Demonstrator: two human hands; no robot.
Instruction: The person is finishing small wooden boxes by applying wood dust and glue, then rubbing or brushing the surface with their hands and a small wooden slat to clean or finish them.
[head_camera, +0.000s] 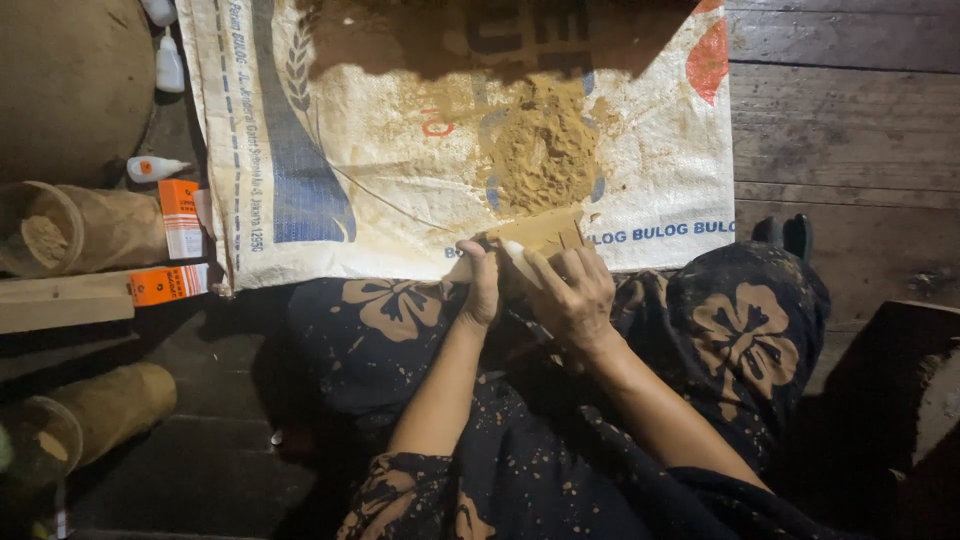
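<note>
- Small tan wooden piece (540, 232) at centre, long axis running 8-to-2 o'clock; its far edge touches the sawdust pile (542, 150).
- Left hand (483, 285) and right hand (572, 295) close together, both clamped on it.
- Beneath: woven sack (380, 140) on dark plank floor (840, 130).
- 9 o'clock: bamboo tubes (80, 228), glue bottles (168, 62).
- Bare planks at 3 o'clock.

Person's clothing: a dark, near-black garment (740, 330) covers lap and legs, printed with large tan flower motifs and scattered tan flecks. The same dark, speckled fabric forms the sleeves (420, 490), which end about the elbows. Both forearms are bare, as are the left hand (483, 285) and right hand (572, 295). No rings, watch or gloves are visible.
</note>
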